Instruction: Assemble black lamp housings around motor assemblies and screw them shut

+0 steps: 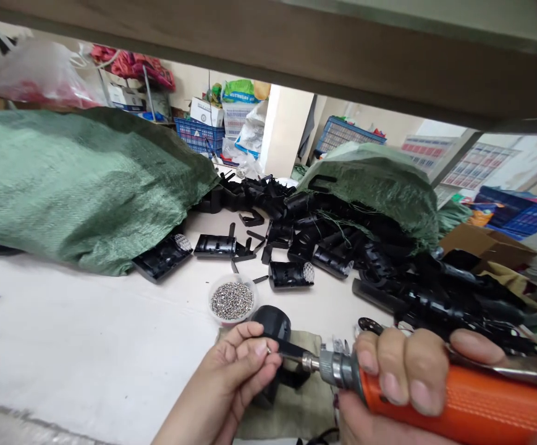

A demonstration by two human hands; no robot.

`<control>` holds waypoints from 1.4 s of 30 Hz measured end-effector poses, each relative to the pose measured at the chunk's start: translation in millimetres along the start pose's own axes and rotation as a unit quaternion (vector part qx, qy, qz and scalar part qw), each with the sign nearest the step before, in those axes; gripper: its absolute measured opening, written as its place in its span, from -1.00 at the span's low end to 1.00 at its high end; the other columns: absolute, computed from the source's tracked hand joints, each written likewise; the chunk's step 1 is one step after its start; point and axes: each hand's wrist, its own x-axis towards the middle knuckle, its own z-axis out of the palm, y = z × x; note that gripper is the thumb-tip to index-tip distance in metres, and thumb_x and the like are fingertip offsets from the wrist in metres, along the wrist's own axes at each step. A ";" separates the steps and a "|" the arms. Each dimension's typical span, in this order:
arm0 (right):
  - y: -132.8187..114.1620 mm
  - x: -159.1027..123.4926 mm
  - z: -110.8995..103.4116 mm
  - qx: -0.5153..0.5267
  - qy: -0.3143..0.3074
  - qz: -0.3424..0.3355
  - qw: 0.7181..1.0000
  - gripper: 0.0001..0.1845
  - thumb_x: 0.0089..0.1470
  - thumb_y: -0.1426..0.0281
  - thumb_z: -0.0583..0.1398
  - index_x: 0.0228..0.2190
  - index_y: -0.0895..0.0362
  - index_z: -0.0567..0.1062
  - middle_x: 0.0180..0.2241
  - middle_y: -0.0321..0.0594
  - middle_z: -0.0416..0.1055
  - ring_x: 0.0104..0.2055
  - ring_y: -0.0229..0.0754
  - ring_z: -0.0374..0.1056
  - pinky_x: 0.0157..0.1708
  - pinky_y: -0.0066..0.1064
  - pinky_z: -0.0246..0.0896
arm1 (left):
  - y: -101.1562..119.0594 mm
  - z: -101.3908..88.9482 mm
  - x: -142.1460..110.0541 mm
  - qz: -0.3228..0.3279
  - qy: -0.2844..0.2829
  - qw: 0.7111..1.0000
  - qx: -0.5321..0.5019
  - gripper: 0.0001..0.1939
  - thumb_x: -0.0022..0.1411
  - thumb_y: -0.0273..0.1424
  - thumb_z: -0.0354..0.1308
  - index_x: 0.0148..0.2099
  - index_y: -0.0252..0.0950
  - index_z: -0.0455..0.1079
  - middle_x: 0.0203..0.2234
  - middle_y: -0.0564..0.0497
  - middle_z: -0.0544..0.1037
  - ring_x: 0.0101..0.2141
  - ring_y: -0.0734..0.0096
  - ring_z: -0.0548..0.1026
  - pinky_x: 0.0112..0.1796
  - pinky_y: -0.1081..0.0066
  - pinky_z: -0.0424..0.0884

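My right hand point(402, 377) is wrapped round an orange electric screwdriver point(476, 402), its metal bit pointing left. My left hand point(235, 377) is closed in a pinch, with a small shiny screw point(268, 350) between thumb and fingertips, close to the bit. Behind and below the fingers lies a black plastic part point(272, 318) with a rounded end, resting on a folded greenish cloth point(282, 420). Some of that part is hidden by my left hand. Just beyond stands a round clear tub point(212, 303) full of small metal screws.
Black plastic housings point(291, 275) and handles lie in a heap across the white table point(64, 346). A green woven sack point(83, 179) lies at the left, another point(370, 179) behind the heap. A beam point(268, 55) crosses overhead. Blue crates point(198, 134) stand farther back.
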 end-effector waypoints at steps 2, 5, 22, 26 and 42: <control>0.6 -1.0 3.6 0.008 -0.013 -0.009 1.000 -0.71 0.00 0.14 0.23 -0.29 0.07 0.48 -0.71 -0.47 0.29 -0.70 -0.37 0.17 -0.65 -0.48 0.24 | -2.1 5.5 -2.0 -0.010 0.014 0.999 -0.041 -0.73 0.19 -0.80 0.03 -0.17 -0.37 0.29 -0.45 -0.09 0.60 -0.50 0.53 0.59 -0.42 0.62 0.53; 1.9 -4.0 9.7 -0.001 -0.018 -0.010 1.000 -0.70 0.04 0.12 0.21 -0.28 0.07 0.49 -0.70 -0.44 0.31 -0.68 -0.35 0.19 -0.64 -0.46 0.26 | -4.6 11.9 -3.7 -0.013 0.015 0.998 -0.065 -0.75 0.19 -0.81 0.01 -0.22 -0.39 0.29 -0.49 -0.10 0.60 -0.53 0.50 0.60 -0.46 0.63 0.54; 1.3 -6.7 14.0 0.007 0.027 -0.022 0.999 -0.62 -0.01 0.00 0.20 -0.33 0.04 0.49 -0.73 -0.47 0.28 -0.70 -0.35 0.13 -0.62 -0.46 0.21 | -22.9 14.9 -0.3 0.054 0.023 0.995 -0.081 -0.76 0.15 -0.77 0.11 -0.33 -0.32 0.30 -0.46 -0.03 0.60 -0.47 0.51 0.60 -0.40 0.61 0.56; -2.2 -5.0 8.4 0.005 0.019 -0.010 1.000 -0.61 -0.02 -0.02 0.19 -0.32 0.02 0.48 -0.71 -0.48 0.28 -0.69 -0.35 0.15 -0.60 -0.45 0.20 | -21.2 12.6 -6.7 0.051 0.019 0.998 -0.009 -0.76 0.12 -0.70 0.17 -0.22 -0.32 0.30 -0.41 -0.07 0.61 -0.44 0.46 0.61 -0.40 0.60 0.54; -39.1 20.2 -53.5 -0.170 0.166 -0.047 0.970 -0.71 -0.10 0.12 0.14 -0.43 0.08 0.39 -0.77 -0.47 0.19 -0.71 -0.34 0.08 -0.61 -0.45 0.21 | 7.0 11.3 22.6 0.232 -0.202 0.834 0.459 -0.69 0.06 -0.32 0.24 -0.08 -0.10 0.46 -0.13 0.00 0.55 -0.11 0.17 0.46 -0.08 0.29 0.31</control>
